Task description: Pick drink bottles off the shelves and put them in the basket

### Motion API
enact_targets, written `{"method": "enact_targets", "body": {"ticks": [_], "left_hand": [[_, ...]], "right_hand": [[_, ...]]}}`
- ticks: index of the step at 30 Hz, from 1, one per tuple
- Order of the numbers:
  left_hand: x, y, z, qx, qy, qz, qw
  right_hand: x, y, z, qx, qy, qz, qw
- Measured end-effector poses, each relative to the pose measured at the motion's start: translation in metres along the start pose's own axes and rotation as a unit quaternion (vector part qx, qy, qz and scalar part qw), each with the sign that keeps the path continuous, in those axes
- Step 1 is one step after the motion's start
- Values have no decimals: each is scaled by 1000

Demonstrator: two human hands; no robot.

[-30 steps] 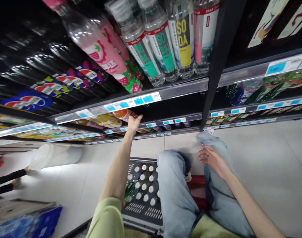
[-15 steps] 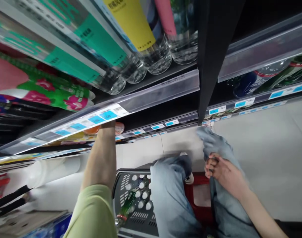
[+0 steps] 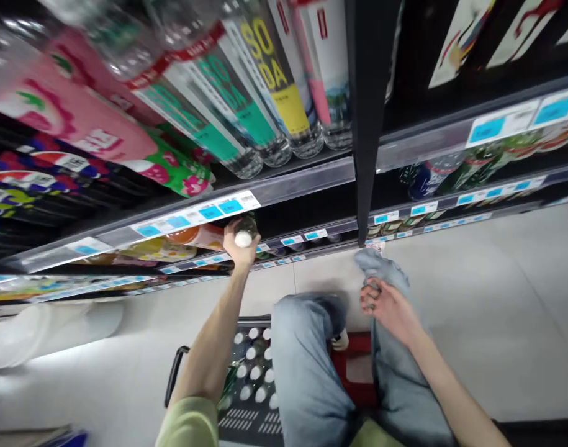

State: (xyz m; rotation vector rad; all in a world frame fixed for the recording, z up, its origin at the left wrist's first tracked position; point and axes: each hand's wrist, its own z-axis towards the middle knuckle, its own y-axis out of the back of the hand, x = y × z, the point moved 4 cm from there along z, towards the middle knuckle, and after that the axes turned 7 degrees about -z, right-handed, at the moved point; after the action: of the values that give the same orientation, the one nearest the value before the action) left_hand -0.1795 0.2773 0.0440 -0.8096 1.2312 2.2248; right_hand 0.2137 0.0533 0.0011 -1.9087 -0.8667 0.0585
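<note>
My left hand [image 3: 237,251] is closed around a dark-looking bottle [image 3: 249,225] with a white cap, at the front of the lower shelf. The cap faces me, and most of the bottle is hidden by my fingers and the shelf above. Just left of it lie orange-labelled bottles [image 3: 197,236]. My right hand [image 3: 381,304] is by my right knee, its fingers loosely curled with nothing visible in them. Below my left forearm stands a dark basket [image 3: 246,422] holding several white-capped bottles [image 3: 255,373] and a green bottle [image 3: 228,386], partly covered by my arm.
Above my left hand, a shelf edge [image 3: 306,181] with price tags carries soda bottles [image 3: 246,105] and pink bottles [image 3: 102,136]. A black upright [image 3: 364,124] divides the shelves. Beneath me is a red stool [image 3: 353,366]. A white cylinder [image 3: 74,329] is on the floor at left.
My left hand, hidden under the shelf before, has come out to the front with a white-capped bottle in it. The view has shifted; my right hand stays by my knee.
</note>
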Motion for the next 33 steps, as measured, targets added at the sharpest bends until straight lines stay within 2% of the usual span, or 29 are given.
{"method": "enact_targets", "body": {"ticks": [3,8,11,13,15,17,19,21,24,27,29,30,33], "left_hand": [[-37,8,-27,-27,-47,-50,997],[-135,20,-59,23,-120,-128,984],[-180,21,-91,13,-97,-207,974],[-194,17,-118,1,-58,-261,964],[-197,9,-143,9,10,-300,954],[-195,-1,-164,51,86,-340,935],[-194,-10,-177,112,135,-378,909],[-193,-17,-182,144,166,-402,889],[-183,-23,-177,112,245,-440,856],[-169,-33,-172,81,335,-519,782],[-163,-37,-170,69,363,-563,739],[-162,-39,-170,65,368,-576,727],[-161,-39,-169,60,368,-593,714]], "right_hand": [[-1,2,2,5,13,-15,1000],[-13,2,10,-46,79,-67,994],[-26,-1,15,-104,78,-79,988],[-31,-4,17,-122,75,-72,987],[-33,-7,16,-116,88,-70,987],[-32,-9,14,-95,108,-103,984],[-33,-9,10,-75,115,-176,975],[-36,-8,6,-66,115,-243,961],[-39,-7,1,-57,124,-271,953],[-39,-10,-3,-39,115,-288,950],[-39,-13,-6,-30,101,-305,947],[-39,-15,-7,-24,91,-313,945],[-40,-22,-12,0,55,-339,939]]}}
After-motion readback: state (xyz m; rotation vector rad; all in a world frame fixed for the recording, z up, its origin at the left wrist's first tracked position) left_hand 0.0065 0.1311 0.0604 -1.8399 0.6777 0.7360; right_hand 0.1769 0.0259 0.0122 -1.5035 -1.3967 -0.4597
